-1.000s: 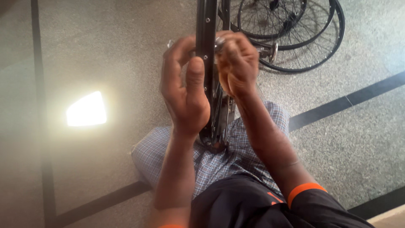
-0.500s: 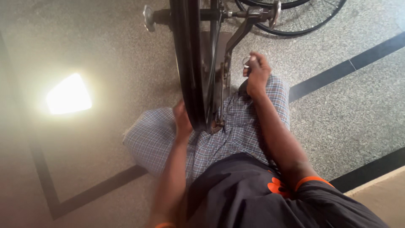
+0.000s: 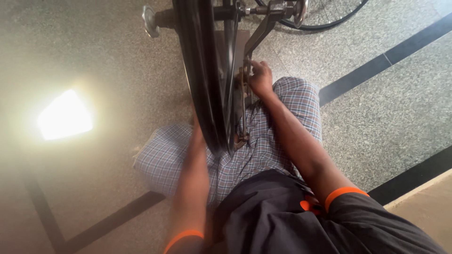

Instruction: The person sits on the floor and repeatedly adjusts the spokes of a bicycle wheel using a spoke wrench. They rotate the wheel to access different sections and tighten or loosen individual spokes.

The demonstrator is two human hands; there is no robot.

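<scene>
A black bicycle tyre (image 3: 200,70) stands upright between my knees, above my checked cloth (image 3: 273,150). My right hand (image 3: 260,77) is closed on a metal frame part just right of the wheel, below a grey stay (image 3: 258,35) that runs up to the axle. My left hand (image 3: 197,134) sits low against the left side of the tyre. Its fingers are hidden behind the rubber, and only the wrist and forearm show.
A round axle end (image 3: 149,21) sticks out left of the wheel. A second spoked wheel (image 3: 325,16) lies on the speckled stone floor at the top right. Dark inlay strips (image 3: 376,63) cross the floor, and a bright patch of glare (image 3: 63,115) lies to the left.
Both hands have come down from high on the wheel. The right hand now grips low beside it, and the left has dropped behind the tyre. The view has tilted down.
</scene>
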